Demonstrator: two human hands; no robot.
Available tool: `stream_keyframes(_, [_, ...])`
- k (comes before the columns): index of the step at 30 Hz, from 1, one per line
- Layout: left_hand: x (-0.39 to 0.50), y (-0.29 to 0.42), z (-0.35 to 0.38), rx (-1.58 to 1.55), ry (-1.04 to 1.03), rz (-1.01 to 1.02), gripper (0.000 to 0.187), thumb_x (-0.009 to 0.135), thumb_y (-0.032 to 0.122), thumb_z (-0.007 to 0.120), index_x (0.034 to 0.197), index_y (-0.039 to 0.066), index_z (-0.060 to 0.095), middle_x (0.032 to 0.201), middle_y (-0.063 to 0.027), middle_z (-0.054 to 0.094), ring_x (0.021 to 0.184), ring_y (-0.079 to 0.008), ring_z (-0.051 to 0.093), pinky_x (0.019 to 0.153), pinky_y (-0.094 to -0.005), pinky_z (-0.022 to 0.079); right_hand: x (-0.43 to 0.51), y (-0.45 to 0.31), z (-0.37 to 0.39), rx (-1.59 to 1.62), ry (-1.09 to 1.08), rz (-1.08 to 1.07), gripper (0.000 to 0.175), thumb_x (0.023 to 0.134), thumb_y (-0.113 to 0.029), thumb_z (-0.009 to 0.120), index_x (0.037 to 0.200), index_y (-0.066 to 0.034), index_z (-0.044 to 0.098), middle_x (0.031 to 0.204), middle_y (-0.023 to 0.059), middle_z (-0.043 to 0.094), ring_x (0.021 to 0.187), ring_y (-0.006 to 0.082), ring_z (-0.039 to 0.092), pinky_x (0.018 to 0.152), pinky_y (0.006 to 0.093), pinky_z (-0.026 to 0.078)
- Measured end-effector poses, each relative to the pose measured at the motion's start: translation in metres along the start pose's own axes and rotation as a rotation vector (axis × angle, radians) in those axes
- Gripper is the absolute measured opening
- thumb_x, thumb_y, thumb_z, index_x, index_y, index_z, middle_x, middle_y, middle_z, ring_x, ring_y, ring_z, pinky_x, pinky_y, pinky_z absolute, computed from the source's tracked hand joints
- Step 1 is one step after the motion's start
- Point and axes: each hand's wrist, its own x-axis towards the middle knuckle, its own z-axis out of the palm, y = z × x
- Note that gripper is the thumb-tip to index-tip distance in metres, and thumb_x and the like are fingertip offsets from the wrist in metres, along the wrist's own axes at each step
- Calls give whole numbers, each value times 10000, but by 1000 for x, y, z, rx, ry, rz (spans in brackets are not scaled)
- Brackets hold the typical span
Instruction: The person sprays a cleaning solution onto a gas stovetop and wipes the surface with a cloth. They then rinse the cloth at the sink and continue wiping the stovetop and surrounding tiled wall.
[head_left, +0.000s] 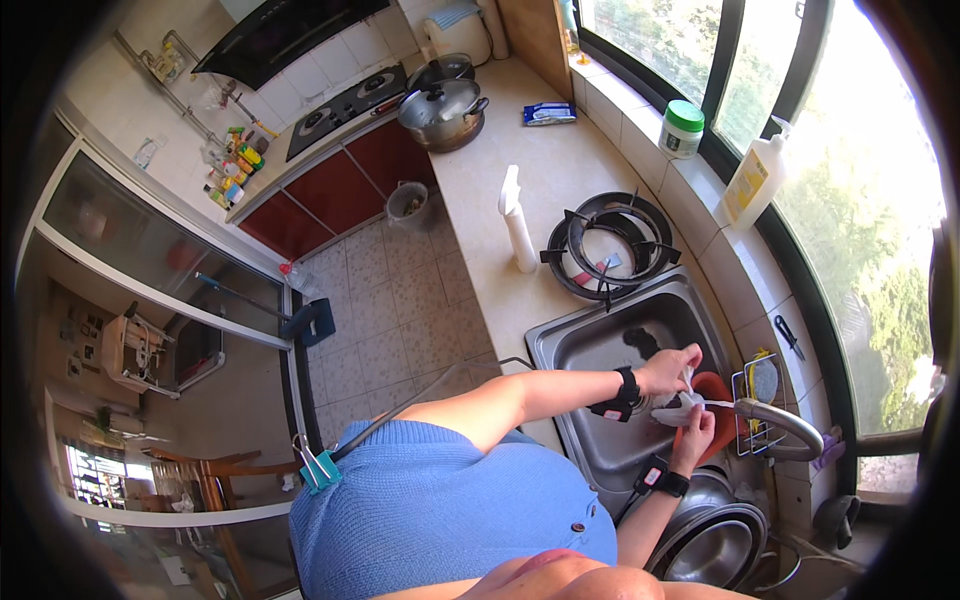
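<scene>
Over the steel sink (600, 442), my left hand (666, 371) pinches one part of a thin, wet-looking white piece (675, 414), cloth or film; I cannot tell which. My right hand (694, 435) grips its other side, just below. A thin stream of water from the curved faucet (806, 435) reaches the piece between my hands. Under and behind them an orange-red plastic basin (716, 394) stands in the sink, partly hidden. A dark patch (640, 341) lies on the sink floor. Both wrists wear black straps with small devices.
Metal bowls (712, 551) lie right of the sink. Beside the faucet hangs a wire rack (750, 405) with sponges. Black stove rings (615, 244) and a white spray bottle (517, 225) stand left of the sink. A knife (789, 337) and a pump bottle (754, 184) are on the ledge.
</scene>
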Motion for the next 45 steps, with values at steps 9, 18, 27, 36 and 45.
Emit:
stream_keyframes(9, [-6, -16, 16, -37, -144, 14, 172, 832, 90, 483, 993, 30, 479, 803, -192, 613, 786, -351, 611, 670, -399, 464, -1, -15, 25, -132, -92, 22, 241, 905, -209, 567, 999, 11, 598, 899, 33, 609, 786, 94, 553, 706, 223, 450])
stream_keyframes(18, [-19, -10, 0, 58, -116, -70, 165, 820, 174, 566, 899, 38, 517, 798, -166, 621, 753, -349, 596, 628, -409, 443, -3, -22, 24, -50, 100, -99, 153, 891, -170, 589, 876, -18, 579, 853, 13, 561, 766, 87, 495, 693, 228, 441])
stream_keyframes(27, [-10, -19, 4, 162, -57, 86, 132, 675, 103, 661, 730, 44, 556, 732, -130, 598, 728, -303, 593, 626, -380, 449, -3, -18, 22, -31, 66, 16, 231, 908, -221, 564, 970, 1, 571, 919, 49, 587, 814, 103, 533, 741, 239, 449])
stream_keyframes(36, [-5, -21, 16, -104, -123, -110, 187, 804, 203, 579, 850, 37, 652, 763, -148, 624, 730, -301, 610, 643, -371, 458, -1, 6, 21, -293, -152, -128, 196, 879, -170, 603, 983, -5, 598, 925, -2, 551, 808, 72, 478, 744, 211, 389])
stream_keyframes(45, [-15, -27, -5, 73, -68, -73, 286, 711, 279, 696, 804, 31, 588, 728, -158, 603, 680, -304, 588, 592, -362, 434, 3, -9, 2, -220, 213, -31, 208, 929, -179, 514, 915, 16, 584, 887, 42, 571, 778, 104, 507, 697, 241, 422])
